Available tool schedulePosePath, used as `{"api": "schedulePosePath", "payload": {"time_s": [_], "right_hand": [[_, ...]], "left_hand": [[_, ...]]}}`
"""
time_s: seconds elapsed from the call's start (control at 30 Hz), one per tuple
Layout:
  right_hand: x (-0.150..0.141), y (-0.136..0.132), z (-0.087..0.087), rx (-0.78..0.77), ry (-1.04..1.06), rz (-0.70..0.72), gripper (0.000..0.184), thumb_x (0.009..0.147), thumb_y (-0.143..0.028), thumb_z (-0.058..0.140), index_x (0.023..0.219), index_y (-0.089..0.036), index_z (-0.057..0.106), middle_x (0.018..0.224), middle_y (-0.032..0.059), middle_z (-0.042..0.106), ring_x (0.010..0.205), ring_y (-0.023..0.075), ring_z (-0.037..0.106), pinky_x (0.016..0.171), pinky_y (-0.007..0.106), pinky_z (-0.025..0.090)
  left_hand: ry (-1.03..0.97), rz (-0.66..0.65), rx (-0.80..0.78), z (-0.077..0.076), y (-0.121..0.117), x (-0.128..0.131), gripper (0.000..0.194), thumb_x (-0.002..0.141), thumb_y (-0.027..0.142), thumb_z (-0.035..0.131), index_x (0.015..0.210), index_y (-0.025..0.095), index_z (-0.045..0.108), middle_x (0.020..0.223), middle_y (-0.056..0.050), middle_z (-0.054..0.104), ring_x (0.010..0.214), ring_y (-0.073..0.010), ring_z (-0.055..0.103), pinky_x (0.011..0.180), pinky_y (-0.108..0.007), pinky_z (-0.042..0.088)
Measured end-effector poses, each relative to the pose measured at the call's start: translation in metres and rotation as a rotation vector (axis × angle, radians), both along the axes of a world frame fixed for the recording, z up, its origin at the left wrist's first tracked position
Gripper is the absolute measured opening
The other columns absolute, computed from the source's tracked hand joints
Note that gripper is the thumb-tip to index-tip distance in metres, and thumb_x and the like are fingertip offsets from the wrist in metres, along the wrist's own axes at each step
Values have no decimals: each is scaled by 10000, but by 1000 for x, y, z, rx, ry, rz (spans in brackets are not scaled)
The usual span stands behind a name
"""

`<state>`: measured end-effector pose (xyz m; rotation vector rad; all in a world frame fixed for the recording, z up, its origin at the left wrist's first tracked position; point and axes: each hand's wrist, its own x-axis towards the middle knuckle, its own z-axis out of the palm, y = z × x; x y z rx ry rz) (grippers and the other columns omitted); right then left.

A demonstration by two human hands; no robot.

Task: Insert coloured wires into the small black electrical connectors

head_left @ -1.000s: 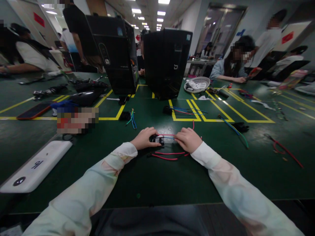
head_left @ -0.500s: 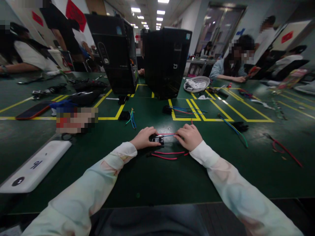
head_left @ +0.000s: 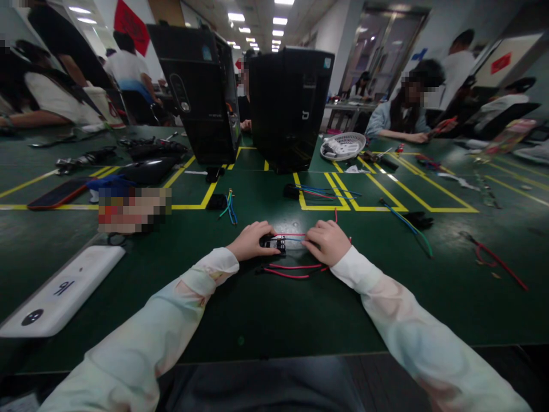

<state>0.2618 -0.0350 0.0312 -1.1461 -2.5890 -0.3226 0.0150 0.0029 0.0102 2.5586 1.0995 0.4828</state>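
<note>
In the head view, my left hand (head_left: 254, 241) is closed on a small black part (head_left: 279, 245) with an open frame, thumb at its near side. A red wire (head_left: 289, 234) and a blue wire (head_left: 294, 240) run from that part to my right hand (head_left: 326, 243), whose fingers are pinched on them. A red wire end (head_left: 336, 215) sticks out beyond the right hand. Just in front of both hands, loose red wires (head_left: 291, 266) lie on the green table (head_left: 257, 320). What the fingertips cover is hidden.
Two black computer towers (head_left: 201, 97) stand at the back. Farther out lie a blue and green wire bundle (head_left: 231, 207), another wire bundle (head_left: 326, 191) and a white basket (head_left: 343, 146). A white device (head_left: 64, 292) rests at left. A person (head_left: 412, 109) sits across at right.
My right hand has shifted very slightly along the wires, and the red wire end behind it has moved a little to the right. My left hand stays in place.
</note>
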Motion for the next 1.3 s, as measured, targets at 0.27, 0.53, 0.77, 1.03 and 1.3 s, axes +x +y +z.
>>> {"api": "schedulePosePath", "payload": {"time_s": [0.27, 0.53, 0.77, 1.03, 1.3], "right_hand": [[-1, 0, -3, 47, -24, 26, 304, 906, -324, 366, 727, -173, 560, 707, 37, 596, 744, 159, 411, 670, 305, 209], [4, 8, -12, 181, -28, 88, 283, 889, -295, 392, 713, -174, 576, 688, 34, 587, 757, 167, 410, 722, 330, 224], [4, 11, -13, 181, -36, 68, 255, 879, -274, 408, 720, -180, 583, 715, 47, 589, 796, 182, 426, 731, 340, 230], [2, 7, -8, 138, -81, 92, 242, 888, -265, 397, 772, -183, 593, 745, 47, 590, 819, 183, 425, 735, 338, 231], [-1, 1, -2, 74, -80, 77, 208, 874, -220, 405, 825, -174, 601, 759, 53, 593, 801, 181, 418, 689, 323, 228]], "left_hand": [[0, -3, 4, -1, 0, 0, 458, 682, 575, 601, 942, 201, 556, 970, -37, 535, 897, -213, 478, 776, -321, 367], [-2, 10, 5, -1, 0, 1, 446, 683, 569, 603, 931, 202, 554, 955, -34, 535, 886, -211, 480, 769, -323, 368], [-13, 22, -11, -1, 0, 1, 452, 674, 575, 608, 931, 208, 552, 961, -35, 529, 892, -213, 478, 775, -327, 367], [-8, 13, 5, -2, 0, 2, 447, 684, 574, 600, 930, 203, 554, 955, -37, 531, 889, -214, 480, 768, -325, 368], [-16, 22, 9, -3, 0, 2, 440, 680, 577, 601, 918, 210, 558, 951, -32, 532, 884, -212, 477, 764, -324, 364]]}}
